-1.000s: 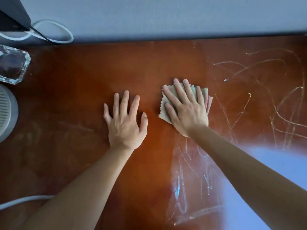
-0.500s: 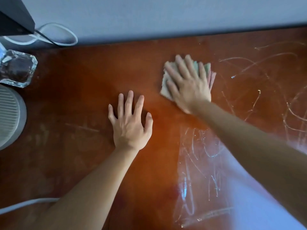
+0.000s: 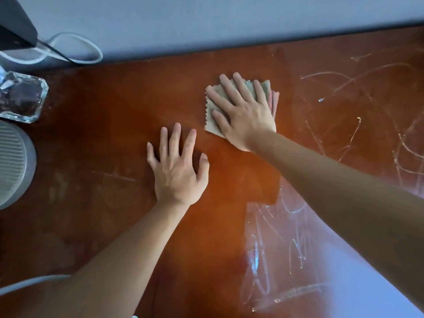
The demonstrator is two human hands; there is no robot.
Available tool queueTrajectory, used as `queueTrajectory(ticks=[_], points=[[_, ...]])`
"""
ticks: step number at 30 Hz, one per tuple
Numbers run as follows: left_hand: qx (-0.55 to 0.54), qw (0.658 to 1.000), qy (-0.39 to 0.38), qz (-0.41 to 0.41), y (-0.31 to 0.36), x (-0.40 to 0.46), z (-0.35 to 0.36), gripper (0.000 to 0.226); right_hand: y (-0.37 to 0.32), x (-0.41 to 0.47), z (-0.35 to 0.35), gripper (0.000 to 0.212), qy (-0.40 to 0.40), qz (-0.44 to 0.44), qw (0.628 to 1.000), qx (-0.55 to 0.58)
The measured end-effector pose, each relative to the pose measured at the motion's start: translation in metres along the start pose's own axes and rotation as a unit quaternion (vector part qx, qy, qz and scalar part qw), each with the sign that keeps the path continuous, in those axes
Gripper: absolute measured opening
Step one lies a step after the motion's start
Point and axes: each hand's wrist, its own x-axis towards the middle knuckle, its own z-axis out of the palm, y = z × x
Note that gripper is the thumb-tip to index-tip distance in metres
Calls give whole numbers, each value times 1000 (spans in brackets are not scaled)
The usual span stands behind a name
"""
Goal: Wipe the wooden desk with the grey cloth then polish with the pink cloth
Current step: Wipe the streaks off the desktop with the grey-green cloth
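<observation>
My right hand (image 3: 243, 112) lies flat with straight fingers on the grey cloth (image 3: 212, 125), pressing it onto the reddish wooden desk (image 3: 114, 111) near the back edge. A pink cloth (image 3: 275, 99) peeks out from under the grey one along its right side. Flat on the bare wood, lower and to the left of the cloths, my left hand (image 3: 177, 166) rests with its fingers spread and holds nothing.
A clear glass block (image 3: 21, 99) and a round grey ribbed device (image 3: 13, 166) stand at the left edge. White cables (image 3: 75, 48) loop by the back wall near a dark object (image 3: 13, 26). Pale scratch marks (image 3: 367, 125) cover the desk's right side.
Over the last second my right hand pushed the cloths away from me toward the back wall. In the last half second it has barely moved. My left hand has stayed put.
</observation>
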Motion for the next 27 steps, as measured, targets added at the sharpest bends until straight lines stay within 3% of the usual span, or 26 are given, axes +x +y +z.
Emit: queueTrajectory(ticks=[4,7,13,16,22,27], points=[[-2,1000,2,1,-3,0,1,62,-5,-4,4,59,10,2,1000,5],[-19,1000,5,19,-4,-1,-1,59,-17,-53,14,60,4,-5,1000,15],[-20,992,-10,124,0,-49,-6,54,-25,-169,30,58,-35,-35,998,34],[-14,981,-40,188,1,-81,-2,56,-15,-151,26,58,-39,-31,999,22],[5,981,-37,192,-1,-81,3,56,14,-75,12,60,-1,32,999,8],[6,979,-36,201,-2,-84,5,56,-1,-114,24,60,12,34,999,19]])
